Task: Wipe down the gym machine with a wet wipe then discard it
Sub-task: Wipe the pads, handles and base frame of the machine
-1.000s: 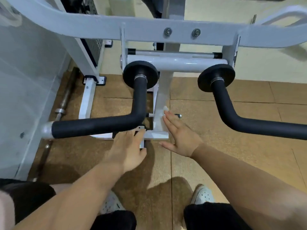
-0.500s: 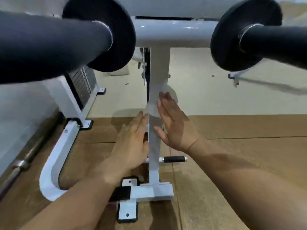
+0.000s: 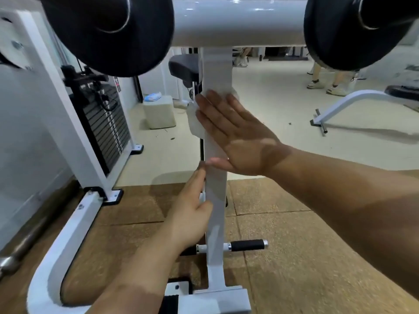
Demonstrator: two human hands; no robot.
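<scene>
The gym machine's white upright post (image 3: 216, 214) rises from a floor bracket to a thick white crossbar (image 3: 238, 21). My right hand (image 3: 235, 134) lies flat with straight fingers against the upper post, pressing a white wet wipe (image 3: 195, 120) to it; the wipe bulges out at the post's left side. Lower down, my left hand (image 3: 192, 214) rests against the post's left edge, fingers straight, thumb on the post's front. Two black round end pads (image 3: 118, 30) (image 3: 347, 30) flank the crossbar.
A black-gripped adjustment pin (image 3: 247, 245) sticks out of the post low on the right. A weight stack (image 3: 104, 125) in a white frame stands left, a pale block (image 3: 158, 112) with a blue packet behind it. People's legs (image 3: 328, 80) and a curved white frame (image 3: 353, 103) are far right.
My view dropped from above the handles to below the crossbar. My right hand slid the wipe up the post, and my left hand stayed against the post's left edge below it.
</scene>
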